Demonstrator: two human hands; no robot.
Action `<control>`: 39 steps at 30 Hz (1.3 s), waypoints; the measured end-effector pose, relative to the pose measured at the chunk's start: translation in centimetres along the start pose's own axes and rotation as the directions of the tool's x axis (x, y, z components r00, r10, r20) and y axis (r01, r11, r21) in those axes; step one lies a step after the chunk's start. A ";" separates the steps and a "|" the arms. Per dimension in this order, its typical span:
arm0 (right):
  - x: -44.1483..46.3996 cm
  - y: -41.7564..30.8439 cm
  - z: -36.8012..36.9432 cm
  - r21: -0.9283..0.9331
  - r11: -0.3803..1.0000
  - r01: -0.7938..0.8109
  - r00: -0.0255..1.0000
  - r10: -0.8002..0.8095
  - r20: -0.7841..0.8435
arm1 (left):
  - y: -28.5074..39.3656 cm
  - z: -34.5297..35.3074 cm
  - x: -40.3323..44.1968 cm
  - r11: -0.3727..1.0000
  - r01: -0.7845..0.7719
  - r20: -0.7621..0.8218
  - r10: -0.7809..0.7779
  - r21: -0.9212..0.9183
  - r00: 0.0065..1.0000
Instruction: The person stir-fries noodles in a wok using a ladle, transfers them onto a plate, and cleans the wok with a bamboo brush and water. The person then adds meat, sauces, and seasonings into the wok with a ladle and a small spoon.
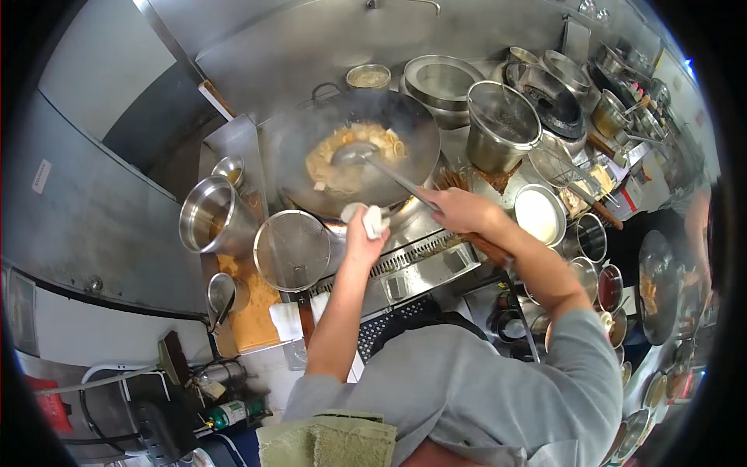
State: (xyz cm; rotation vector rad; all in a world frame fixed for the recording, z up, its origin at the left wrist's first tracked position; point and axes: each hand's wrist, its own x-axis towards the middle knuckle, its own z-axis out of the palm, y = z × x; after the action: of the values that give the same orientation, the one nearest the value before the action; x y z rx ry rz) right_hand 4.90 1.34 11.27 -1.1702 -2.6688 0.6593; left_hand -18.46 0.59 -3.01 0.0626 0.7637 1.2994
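Observation:
A large dark wok sits on the stove with steaming food in it, apparently noodles or slices in pale broth. My right hand is closed round the long handle of a metal ladle, whose bowl rests in the food. At the wok's near edge, my left hand grips a folded white cloth. The cloth seems pressed against the wok's rim or handle, though the exact contact is hidden by the fingers.
Left of the wok are a round mesh strainer, a steel pot and a smaller pot. To the right stand a tall pot with a strainer, a bamboo brush and a container of white contents. A second wok is farther right.

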 end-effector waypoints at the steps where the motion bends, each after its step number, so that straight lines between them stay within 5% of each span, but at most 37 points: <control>1: 0.7 0.0 0.3 -0.012 1.000 0.022 0.997 -0.023 -0.077 | -1.9 1.1 -1.7 1.000 -0.024 -0.128 0.025 0.012 0.991; 4: -1.1 -1.0 -0.1 0.032 0.999 -0.006 0.997 0.008 -0.083 | -6.2 0.5 -7.3 0.997 0.056 -0.069 -0.060 -0.062 0.996; 7: -5.1 -2.4 -3.3 0.159 0.986 -0.051 0.996 0.061 -0.061 | -3.4 1.4 -8.4 0.998 0.030 0.018 -0.029 -0.059 0.999; 9: -7.8 -4.8 -6.5 0.221 0.962 -0.162 0.983 0.139 0.118 | 0.5 3.4 -6.4 0.999 -0.031 -0.158 0.032 0.004 0.987; 12: -9.8 -4.5 -7.6 0.184 0.951 -0.249 0.934 0.185 0.306 | 3.3 2.9 -4.7 0.994 0.099 -0.032 -0.097 0.053 0.995; 15: -6.5 -3.6 -4.6 0.054 0.979 -0.196 0.965 0.183 0.190 | 2.5 0.8 -1.0 0.995 0.013 0.055 -0.019 0.101 0.998; 16: -5.0 -2.7 -3.2 0.066 0.983 -0.173 0.976 0.162 0.146 | 1.1 -1.1 0.5 0.999 -0.021 0.162 0.026 -0.029 0.986; 17: -3.4 -1.7 -1.7 0.078 0.986 -0.149 0.985 0.141 0.096 | -0.5 0.9 -1.7 0.996 -0.078 -0.022 0.080 0.050 0.997; 19: -3.0 -0.9 -1.4 0.069 0.990 -0.125 0.991 0.122 0.053 | -4.6 -0.5 -3.5 0.998 -0.063 -0.119 0.061 -0.012 0.991; 24: -4.8 -1.7 -5.0 0.048 0.994 -0.103 0.977 0.092 0.192 | -2.0 2.3 -7.7 0.995 0.097 -0.145 -0.100 -0.032 0.984; 25: -4.5 -1.7 -5.2 0.047 0.994 -0.102 0.972 0.090 0.215 | -0.1 2.7 -6.0 0.999 0.028 -0.121 -0.026 0.020 0.992; 27: -2.0 -1.2 -3.6 0.034 0.995 -0.089 0.983 0.083 0.164 | 1.9 0.0 -0.8 0.988 -0.052 0.174 0.026 0.142 0.984; 29: 0.6 -0.1 -1.3 0.037 0.997 -0.070 0.995 0.068 0.068 | -0.3 0.2 -0.9 1.000 -0.022 -0.011 0.022 0.016 1.000; 30: 1.0 -0.2 -0.4 0.025 0.994 -0.109 0.994 0.108 0.029 | -2.2 -1.9 -1.0 0.999 0.008 0.180 -0.013 0.032 0.984; 31: 0.6 -1.5 -0.7 0.012 0.990 -0.139 0.990 0.139 -0.012 | -4.2 0.2 -3.8 0.999 -0.001 -0.115 0.005 0.038 0.993; 32: -0.2 -1.6 -0.3 0.043 0.993 -0.114 0.991 0.116 -0.064 | -6.2 -1.8 -4.5 1.000 0.019 -0.026 -0.019 -0.008 0.999; 36: -4.7 -0.3 -1.6 0.039 0.997 0.073 0.980 -0.064 -0.186 | -3.9 2.0 -8.2 1.000 0.009 -0.083 -0.009 -0.002 0.997; 37: -6.2 -2.9 -5.1 0.163 0.983 -0.081 0.997 0.080 0.012 | -1.4 1.4 -6.4 1.000 -0.008 -0.029 0.008 0.029 1.000; 38: -7.5 -3.7 -6.8 0.178 0.971 -0.157 0.982 0.135 0.131 | 0.4 2.7 -5.8 0.999 -0.023 -0.148 0.026 0.025 0.989; 39: -8.4 -3.8 -7.8 0.175 0.957 -0.230 0.953 0.184 0.242 | 1.8 2.2 -5.4 0.999 -0.011 0.004 0.011 0.035 1.000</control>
State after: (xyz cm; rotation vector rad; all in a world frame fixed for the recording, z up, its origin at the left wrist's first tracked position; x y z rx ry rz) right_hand 10.58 -4.47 20.21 -1.4053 -2.5915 1.1318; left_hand -19.14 -2.81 1.98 0.0979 0.7838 1.2963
